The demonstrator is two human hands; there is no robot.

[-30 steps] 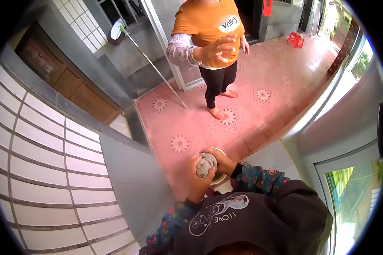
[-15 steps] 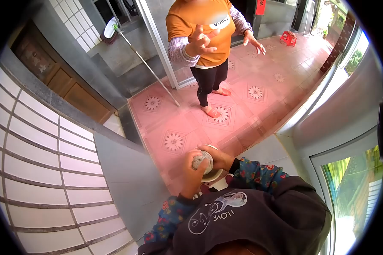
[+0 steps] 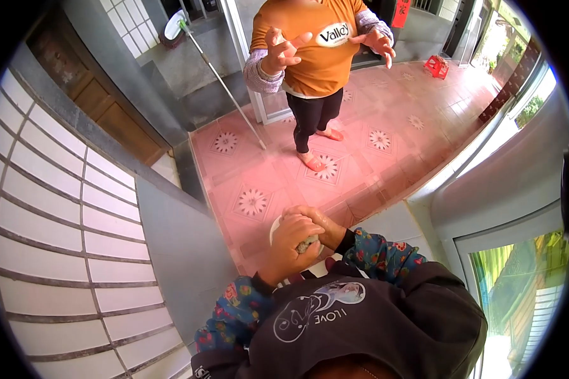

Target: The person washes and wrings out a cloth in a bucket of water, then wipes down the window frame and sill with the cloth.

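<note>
A wad of grey, crumpled material [image 3: 308,244] is pressed between my two hands, and only a small part of it shows. My left hand [image 3: 289,245] lies over its top and near side with the fingers wrapped round it. From the other side my right hand [image 3: 319,221] closes on the same wad, its fingers partly hidden behind the left ones. Just beneath both hands is a round pale container [image 3: 274,231]; its rim shows at the left, and its inside is mostly covered.
Across the pink tiled floor [image 3: 253,202] stands a person in an orange shirt [image 3: 322,63], both hands raised. A long-handled mop [image 3: 221,82] leans at the back wall. A red stool [image 3: 436,66] stands at the back right, and a window [image 3: 518,290] is at the right.
My left hand has moved over the top of the grey wad, which now shows much less. Both hands have come closer together. The other person has raised their second hand.
</note>
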